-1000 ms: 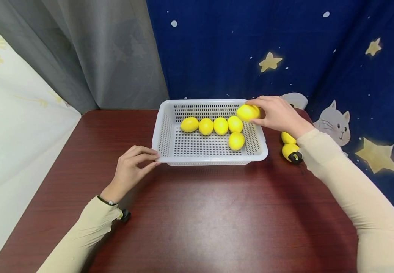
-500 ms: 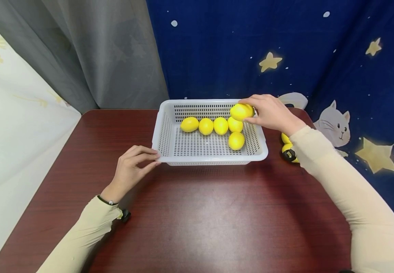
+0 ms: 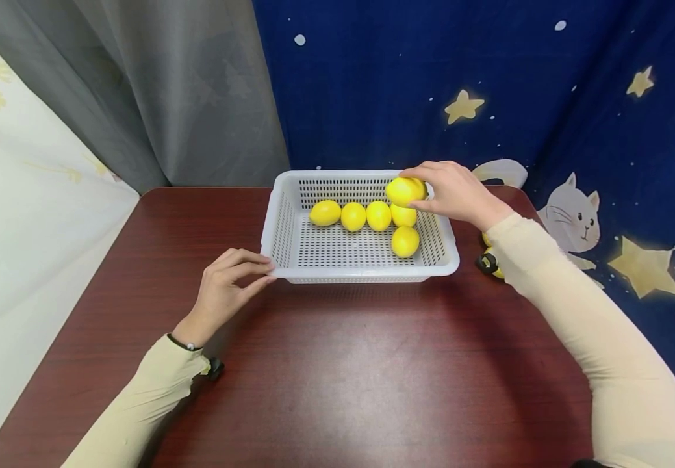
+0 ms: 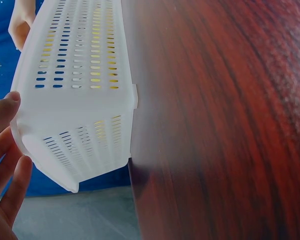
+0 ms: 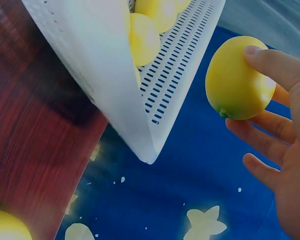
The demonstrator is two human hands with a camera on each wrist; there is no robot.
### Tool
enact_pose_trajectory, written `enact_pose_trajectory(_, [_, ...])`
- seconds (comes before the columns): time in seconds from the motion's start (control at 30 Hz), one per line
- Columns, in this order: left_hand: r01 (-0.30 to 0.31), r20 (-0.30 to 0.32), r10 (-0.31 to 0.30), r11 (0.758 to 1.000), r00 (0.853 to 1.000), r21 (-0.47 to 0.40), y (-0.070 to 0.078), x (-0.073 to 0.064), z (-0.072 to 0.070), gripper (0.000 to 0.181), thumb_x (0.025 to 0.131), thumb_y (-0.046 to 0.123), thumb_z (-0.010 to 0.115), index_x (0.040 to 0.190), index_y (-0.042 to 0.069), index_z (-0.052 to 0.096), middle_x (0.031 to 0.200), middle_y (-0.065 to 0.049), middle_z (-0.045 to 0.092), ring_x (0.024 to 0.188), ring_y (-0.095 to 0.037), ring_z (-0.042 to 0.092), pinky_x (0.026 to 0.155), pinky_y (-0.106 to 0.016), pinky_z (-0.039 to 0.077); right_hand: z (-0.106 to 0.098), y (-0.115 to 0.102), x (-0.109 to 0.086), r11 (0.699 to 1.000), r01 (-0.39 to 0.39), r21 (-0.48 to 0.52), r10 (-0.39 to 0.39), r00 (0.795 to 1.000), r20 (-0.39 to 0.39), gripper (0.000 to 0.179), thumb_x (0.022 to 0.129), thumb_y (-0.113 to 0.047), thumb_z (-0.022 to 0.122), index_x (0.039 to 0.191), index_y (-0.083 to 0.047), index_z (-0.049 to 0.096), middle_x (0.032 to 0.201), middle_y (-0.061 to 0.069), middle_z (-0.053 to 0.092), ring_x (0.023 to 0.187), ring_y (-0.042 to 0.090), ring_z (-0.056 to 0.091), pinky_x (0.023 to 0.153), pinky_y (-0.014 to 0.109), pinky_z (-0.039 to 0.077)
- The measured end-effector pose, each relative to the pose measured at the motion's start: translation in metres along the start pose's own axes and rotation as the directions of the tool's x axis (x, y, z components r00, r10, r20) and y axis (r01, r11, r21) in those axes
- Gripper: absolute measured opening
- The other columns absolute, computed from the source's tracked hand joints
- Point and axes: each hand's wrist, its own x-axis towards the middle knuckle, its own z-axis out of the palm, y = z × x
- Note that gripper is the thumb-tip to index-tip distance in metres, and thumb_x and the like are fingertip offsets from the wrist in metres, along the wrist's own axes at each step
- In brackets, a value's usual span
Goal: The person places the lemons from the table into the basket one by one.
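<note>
A white perforated plastic basket [image 3: 355, 273] stands near the table's back edge. Inside lie several yellow lemons: a row along the back, with one lemon [image 3: 405, 242] in front at the right end. My right hand [image 3: 457, 192] holds another lemon [image 3: 405, 192] above the basket's right rear part, partly covering a lemon below. In the right wrist view, thumb and fingers grip this lemon [image 5: 237, 77], its green-tinged tip showing. My left hand [image 3: 223, 289] pinches the rim at the basket's front left corner; the left wrist view shows the thumb [image 4: 5, 107] against that rim.
More lemons [image 3: 497, 273] lie on the table right of the basket, partly hidden by my right sleeve and a black wrist device [image 3: 487, 262]. The dark red wooden table [image 3: 337, 377] ends before a blue star-patterned curtain [image 3: 366, 84] and a grey curtain [image 3: 208, 97].
My right hand has moved left with the lemon, from the basket's right rim to farther over its inside. My left hand and the basket have stayed still.
</note>
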Motion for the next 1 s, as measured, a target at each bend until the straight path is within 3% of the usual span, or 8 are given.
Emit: enact_pose_trajectory(1.0, [0.001,-0.001,-0.001,1.0,1.0,-0.008,0.0,0.0,0.001,0.031,0.066,0.004,0.09,0.095,0.012,0.081,0.099,0.0,0.075,0.092,-0.016,0.064,0.087,-0.013,0.045,0.013,-0.026,0.031,0.997,0.066,0.04,-0.068,0.997,0.03,0.057,0.089,-0.04,0.072,0.14,-0.021,0.056,0.133,0.006,0.063,0.113,0.027,0.057,0.104,0.05,0.046])
